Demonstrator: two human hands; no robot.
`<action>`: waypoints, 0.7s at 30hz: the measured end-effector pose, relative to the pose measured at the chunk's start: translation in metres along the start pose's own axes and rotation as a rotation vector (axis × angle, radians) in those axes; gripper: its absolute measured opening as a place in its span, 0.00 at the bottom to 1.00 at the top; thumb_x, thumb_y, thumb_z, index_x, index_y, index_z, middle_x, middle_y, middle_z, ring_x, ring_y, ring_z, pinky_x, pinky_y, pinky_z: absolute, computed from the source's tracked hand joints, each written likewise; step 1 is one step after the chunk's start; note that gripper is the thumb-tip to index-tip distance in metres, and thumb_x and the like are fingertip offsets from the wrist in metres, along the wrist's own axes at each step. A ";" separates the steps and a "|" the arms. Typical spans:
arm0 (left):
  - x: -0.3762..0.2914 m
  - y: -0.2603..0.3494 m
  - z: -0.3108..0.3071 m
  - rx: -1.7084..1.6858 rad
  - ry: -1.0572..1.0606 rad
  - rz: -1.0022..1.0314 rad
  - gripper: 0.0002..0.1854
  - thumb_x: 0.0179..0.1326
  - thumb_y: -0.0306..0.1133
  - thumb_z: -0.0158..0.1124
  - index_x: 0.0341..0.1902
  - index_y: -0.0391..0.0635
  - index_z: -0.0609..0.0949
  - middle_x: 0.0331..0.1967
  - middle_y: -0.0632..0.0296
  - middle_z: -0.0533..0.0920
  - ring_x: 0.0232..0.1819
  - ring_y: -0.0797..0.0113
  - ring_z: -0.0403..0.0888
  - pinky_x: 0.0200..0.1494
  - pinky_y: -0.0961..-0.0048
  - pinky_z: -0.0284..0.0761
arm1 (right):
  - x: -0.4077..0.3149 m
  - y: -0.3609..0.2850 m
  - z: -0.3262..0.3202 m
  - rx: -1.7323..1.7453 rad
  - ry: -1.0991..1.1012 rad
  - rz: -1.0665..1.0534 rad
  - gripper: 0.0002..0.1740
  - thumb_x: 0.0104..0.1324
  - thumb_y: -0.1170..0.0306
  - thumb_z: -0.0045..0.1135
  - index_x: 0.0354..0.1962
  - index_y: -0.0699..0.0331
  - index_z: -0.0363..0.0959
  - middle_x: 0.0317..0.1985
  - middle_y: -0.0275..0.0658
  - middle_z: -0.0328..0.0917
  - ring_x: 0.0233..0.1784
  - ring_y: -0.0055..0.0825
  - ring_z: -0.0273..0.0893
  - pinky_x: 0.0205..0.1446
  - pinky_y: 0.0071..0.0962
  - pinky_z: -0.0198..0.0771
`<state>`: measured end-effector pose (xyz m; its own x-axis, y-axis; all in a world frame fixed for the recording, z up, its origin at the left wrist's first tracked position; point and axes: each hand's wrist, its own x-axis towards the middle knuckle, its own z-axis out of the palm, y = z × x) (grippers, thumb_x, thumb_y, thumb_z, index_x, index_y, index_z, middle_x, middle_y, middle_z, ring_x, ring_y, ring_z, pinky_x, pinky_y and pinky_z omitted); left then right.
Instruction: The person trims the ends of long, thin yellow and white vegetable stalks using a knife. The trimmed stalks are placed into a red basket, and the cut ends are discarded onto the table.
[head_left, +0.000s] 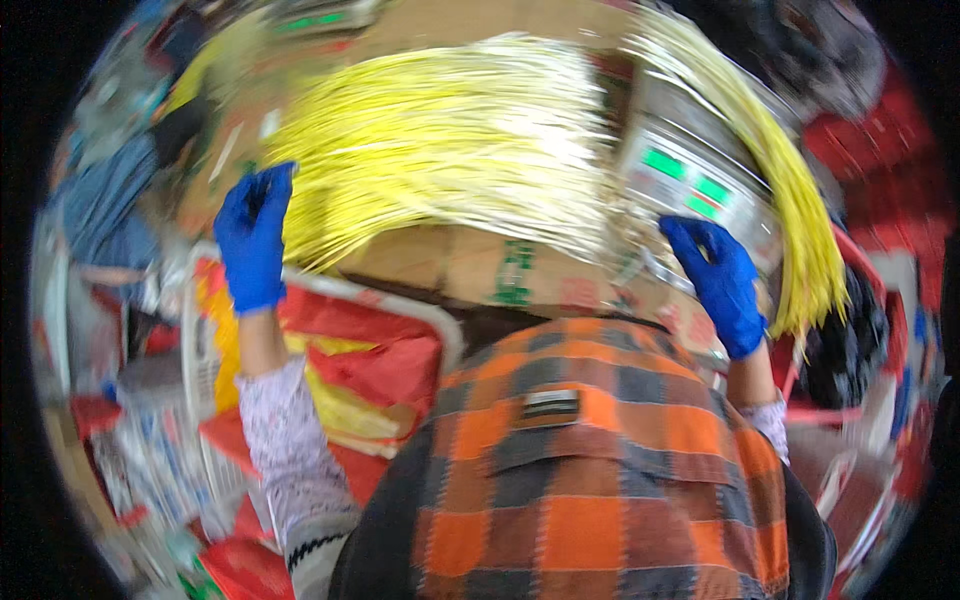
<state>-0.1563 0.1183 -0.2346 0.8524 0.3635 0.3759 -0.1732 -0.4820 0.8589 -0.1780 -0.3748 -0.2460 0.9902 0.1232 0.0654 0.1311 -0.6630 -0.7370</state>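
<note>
A broad layer of long, thin yellow strands (442, 142) lies across cardboard in front of me, looking whitish towards its right end. My left hand (255, 236), in a blue glove, is raised at the left end of the layer with its fingers drawn together. Beyond the right end is my right hand (712, 277), also blue-gloved, its thumb and fingers bent into a loop beside a digital weighing scale (686, 180) with green displays. Blur hides whether either hand pinches a thin strand. Another yellow bundle (795, 202) drapes over the scale's right side and hangs down.
The cardboard (420, 259) bears green and red print. Below my left arm stands a white-rimmed basket (397, 300) with red and yellow material. A pink-red tub (874, 270) with a black plastic bag (844, 352) is at right. Another person's blue sleeve (112, 202) shows at left.
</note>
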 end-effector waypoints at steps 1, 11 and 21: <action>-0.016 0.018 0.029 -0.019 -0.110 -0.008 0.09 0.61 0.23 0.65 0.45 0.41 0.85 0.40 0.64 0.86 0.39 0.77 0.80 0.45 0.78 0.74 | -0.004 0.006 -0.008 0.078 0.051 0.081 0.15 0.71 0.68 0.56 0.50 0.67 0.79 0.46 0.37 0.84 0.50 0.21 0.79 0.57 0.22 0.69; -0.075 0.112 0.263 -0.028 -0.825 0.325 0.10 0.60 0.33 0.69 0.42 0.44 0.85 0.32 0.57 0.83 0.34 0.66 0.82 0.39 0.71 0.76 | -0.074 0.067 -0.033 -0.025 0.335 0.279 0.12 0.67 0.63 0.60 0.41 0.64 0.81 0.34 0.46 0.83 0.36 0.30 0.80 0.41 0.31 0.72; -0.055 0.081 0.229 -0.092 -0.734 0.271 0.09 0.59 0.31 0.69 0.41 0.41 0.85 0.35 0.55 0.84 0.37 0.67 0.83 0.43 0.73 0.77 | -0.093 0.121 -0.015 -0.626 0.097 0.072 0.21 0.56 0.66 0.67 0.48 0.57 0.77 0.36 0.46 0.76 0.45 0.48 0.75 0.47 0.40 0.73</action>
<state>-0.1047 -0.1231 -0.2657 0.8770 -0.3920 0.2778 -0.4341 -0.3986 0.8079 -0.2532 -0.4778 -0.3315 0.9935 0.0146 0.1125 0.0383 -0.9767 -0.2113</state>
